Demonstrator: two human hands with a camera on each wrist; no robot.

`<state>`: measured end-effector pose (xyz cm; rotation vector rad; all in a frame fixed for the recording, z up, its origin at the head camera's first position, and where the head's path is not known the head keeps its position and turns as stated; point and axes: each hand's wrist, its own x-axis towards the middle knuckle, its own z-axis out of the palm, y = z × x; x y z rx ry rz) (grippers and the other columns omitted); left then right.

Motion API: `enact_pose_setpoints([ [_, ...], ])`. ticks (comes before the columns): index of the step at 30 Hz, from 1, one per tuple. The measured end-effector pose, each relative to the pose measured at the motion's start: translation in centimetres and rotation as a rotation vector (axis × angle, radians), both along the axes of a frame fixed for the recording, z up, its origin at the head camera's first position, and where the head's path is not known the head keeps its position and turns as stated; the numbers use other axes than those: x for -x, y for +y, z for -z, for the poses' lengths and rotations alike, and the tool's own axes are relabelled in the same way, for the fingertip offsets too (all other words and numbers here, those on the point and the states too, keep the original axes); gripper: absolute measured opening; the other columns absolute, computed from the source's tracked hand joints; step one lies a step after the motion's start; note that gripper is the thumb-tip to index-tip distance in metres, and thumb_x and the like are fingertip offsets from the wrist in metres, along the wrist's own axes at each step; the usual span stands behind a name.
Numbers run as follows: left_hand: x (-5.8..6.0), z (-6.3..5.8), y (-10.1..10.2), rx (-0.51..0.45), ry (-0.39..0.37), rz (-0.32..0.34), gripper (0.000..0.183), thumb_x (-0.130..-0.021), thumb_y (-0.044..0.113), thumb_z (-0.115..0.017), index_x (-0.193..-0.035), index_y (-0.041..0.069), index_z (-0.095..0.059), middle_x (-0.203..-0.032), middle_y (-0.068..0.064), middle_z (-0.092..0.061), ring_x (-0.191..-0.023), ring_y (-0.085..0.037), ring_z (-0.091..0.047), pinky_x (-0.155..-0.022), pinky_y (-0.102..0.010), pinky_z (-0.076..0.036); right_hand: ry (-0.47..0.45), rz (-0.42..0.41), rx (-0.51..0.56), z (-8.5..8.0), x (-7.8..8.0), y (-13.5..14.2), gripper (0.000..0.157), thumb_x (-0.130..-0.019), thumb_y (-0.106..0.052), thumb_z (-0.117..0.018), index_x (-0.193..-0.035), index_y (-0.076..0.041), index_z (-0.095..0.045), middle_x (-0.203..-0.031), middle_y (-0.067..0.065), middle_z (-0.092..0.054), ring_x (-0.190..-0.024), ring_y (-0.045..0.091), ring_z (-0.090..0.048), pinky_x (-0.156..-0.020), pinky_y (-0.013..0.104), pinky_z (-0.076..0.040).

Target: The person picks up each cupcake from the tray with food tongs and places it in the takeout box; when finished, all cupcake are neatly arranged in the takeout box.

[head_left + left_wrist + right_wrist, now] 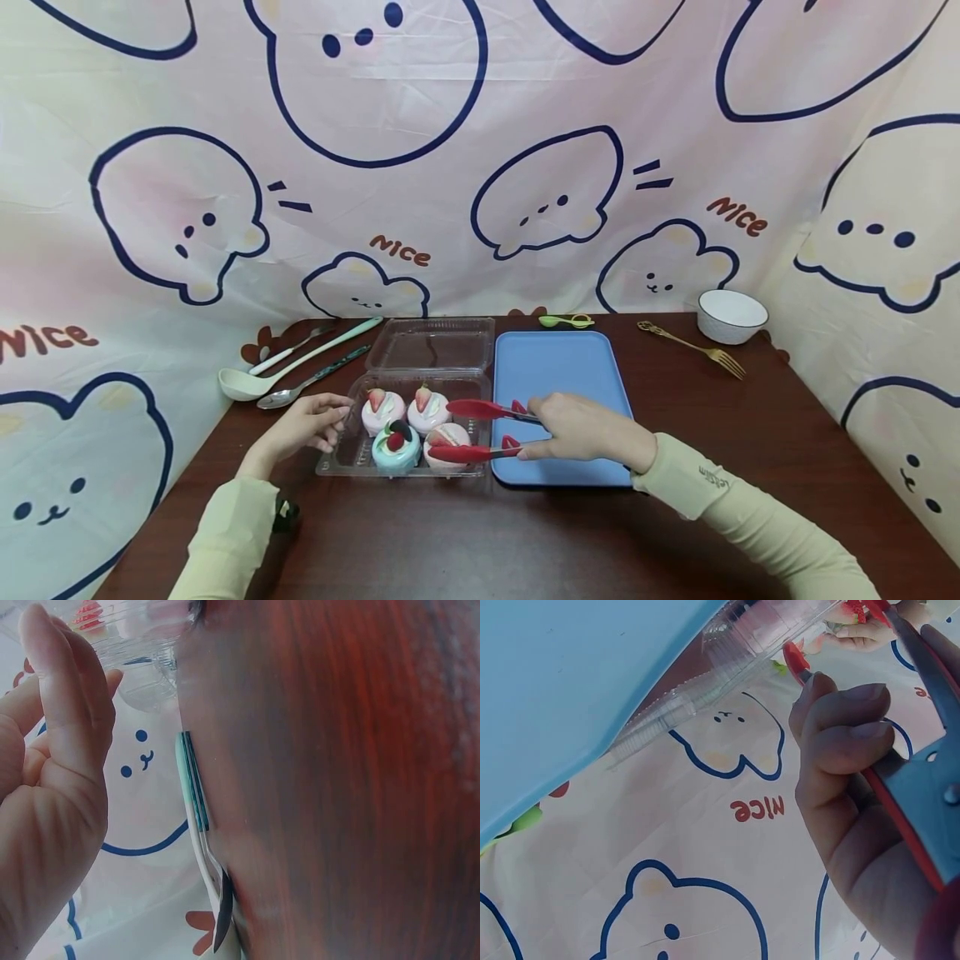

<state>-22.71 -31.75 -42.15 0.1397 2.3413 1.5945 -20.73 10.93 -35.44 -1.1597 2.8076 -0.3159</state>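
Note:
My right hand (581, 429) grips a pair of red-tipped tongs (480, 453) by the handles. Their two tips stand apart over the right side of a clear plastic box (352, 467); the lower tip overlaps the front right pink cake (448, 435). Beside it in the box are a blue cake (396, 454) with a red berry and two pink cakes with strawberry pieces, one at back left (382, 414) and one at back right (427, 414). My left hand (303, 429) is at the box's left wall, fingers loosely bent, fingertips right at the rim.
A blue tray (555, 367) lies right of the box, whose lid (431, 343) stands open behind. Left are a ladle (247, 385), a spoon (281, 397) and a fork (303, 340). Further right are a gold fork (697, 346), a white bowl (732, 321) and a green utensil (558, 321).

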Motion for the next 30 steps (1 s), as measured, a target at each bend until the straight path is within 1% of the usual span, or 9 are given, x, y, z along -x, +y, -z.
enact_pose_setpoints([
  [8,-0.07,0.03,0.13,-0.001,0.008,-0.003,0.048,-0.095,0.022,-0.049,-0.129,-0.01,-0.037,-0.078,-0.01,-0.053,-0.057,-0.014,-0.056,-0.054,-0.033,-0.053,-0.008,0.024,0.006,-0.03,-0.08,-0.1,0.051,-0.073,-0.052,-0.068,-0.095,-0.006,-0.059,-0.06,-0.007,-0.048,-0.048,0.007,-0.043,-0.044,0.021,-0.038],
  [17,-0.03,0.04,0.11,0.011,0.017,-0.016,0.048,-0.094,0.023,-0.051,-0.126,-0.01,-0.039,-0.078,-0.008,-0.054,-0.058,-0.014,-0.056,-0.055,-0.033,-0.054,-0.026,0.043,0.026,0.3,-0.25,-0.03,0.056,-0.072,-0.057,-0.066,-0.097,-0.008,-0.058,-0.061,-0.008,-0.049,-0.048,0.006,-0.044,-0.043,0.021,-0.039],
  [21,-0.07,-0.12,0.08,0.01,0.019,-0.004,0.047,-0.095,0.021,-0.049,-0.127,-0.011,-0.038,-0.077,-0.009,-0.054,-0.058,-0.014,-0.056,-0.054,-0.033,-0.053,-0.042,0.051,0.052,0.5,-0.31,0.09,0.056,-0.072,-0.057,-0.067,-0.098,-0.008,-0.058,-0.062,-0.008,-0.05,-0.048,0.006,-0.045,-0.042,0.021,-0.04],
  [23,-0.11,-0.12,0.1,0.006,0.014,-0.009,0.047,-0.095,0.02,-0.049,-0.128,-0.011,-0.037,-0.077,-0.009,-0.053,-0.057,-0.015,-0.056,-0.054,-0.033,-0.053,-0.047,0.054,0.058,0.58,-0.35,0.16,0.057,-0.072,-0.057,-0.066,-0.099,-0.008,-0.058,-0.062,-0.009,-0.05,-0.048,0.006,-0.045,-0.042,0.021,-0.04],
  [30,-0.09,0.07,0.05,0.0,0.013,-0.006,0.047,-0.095,0.02,-0.049,-0.128,-0.011,-0.037,-0.077,-0.009,-0.053,-0.057,-0.014,-0.056,-0.054,-0.033,-0.053,-0.048,0.038,0.087,0.8,-0.33,0.55,0.053,-0.073,-0.056,-0.066,-0.095,-0.008,-0.058,-0.06,-0.008,-0.048,-0.049,0.006,-0.044,-0.042,0.021,-0.038],
])
